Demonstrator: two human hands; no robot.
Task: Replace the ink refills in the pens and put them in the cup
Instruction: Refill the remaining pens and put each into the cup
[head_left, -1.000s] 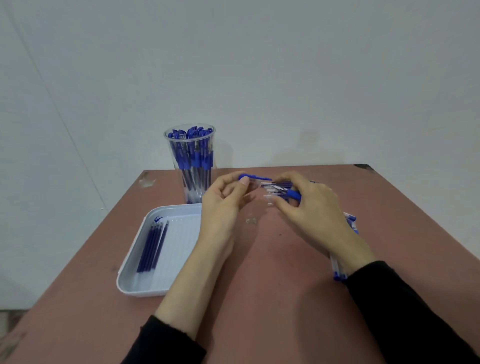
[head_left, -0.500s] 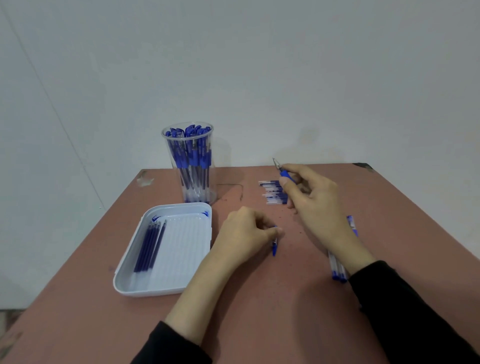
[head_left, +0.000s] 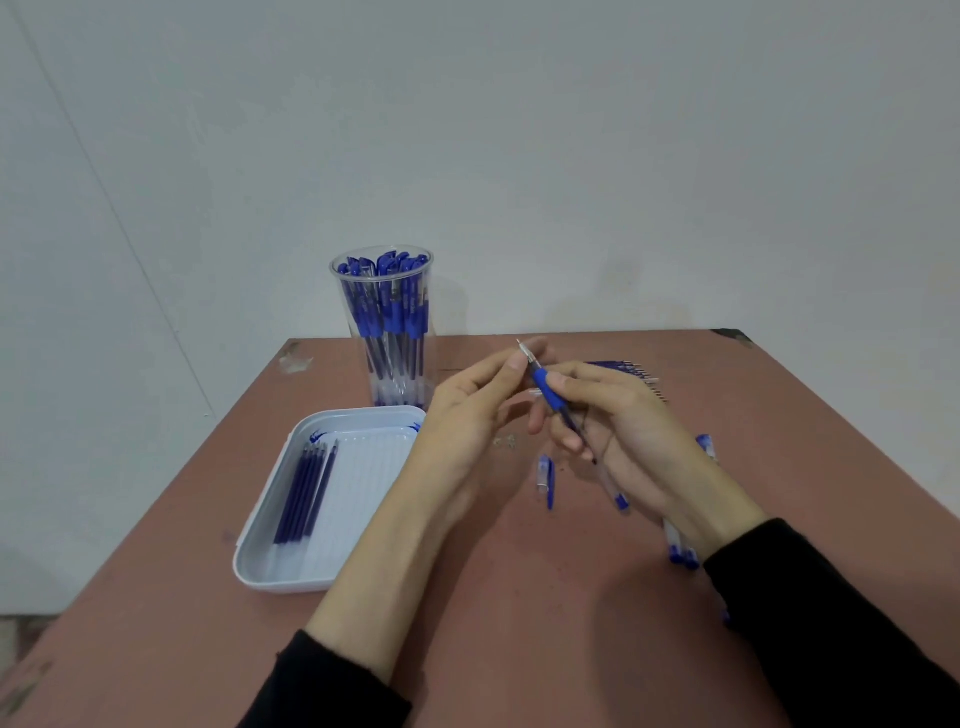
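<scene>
- A white rectangular plastic tray (head_left: 260, 566) sits at the left of a reddish-brown table (head_left: 519, 623). A few dark blue ink refills (head_left: 306, 488) lie side by side along its left half. Blue marks on its far rim are too blurred to read.
- Just behind the tray stands a tall clear plastic cup (head_left: 384, 332), packed with upright blue-capped pens. Any print on them is too small to read.
- The left hand (head_left: 467, 415) rested on the table half a second ago. It is now lifted, and its thumb and fingertips pinch the tip end of a clear pen with a blue grip (head_left: 550, 395).
- That pen slants with its tip up and to the left, in the air above the middle of the table, nearer the person than before.
- A small blue-and-clear pen cap (head_left: 545, 480) lies alone on the table below the hands. Earlier the left fingertips touched it.
- The right hand (head_left: 634, 431) curls around the pen's barrel, gripping it.
- A row of spare blue refills (head_left: 634, 370) lies behind the right hand, and more clear pens (head_left: 680, 551) lie under the right wrist.
</scene>
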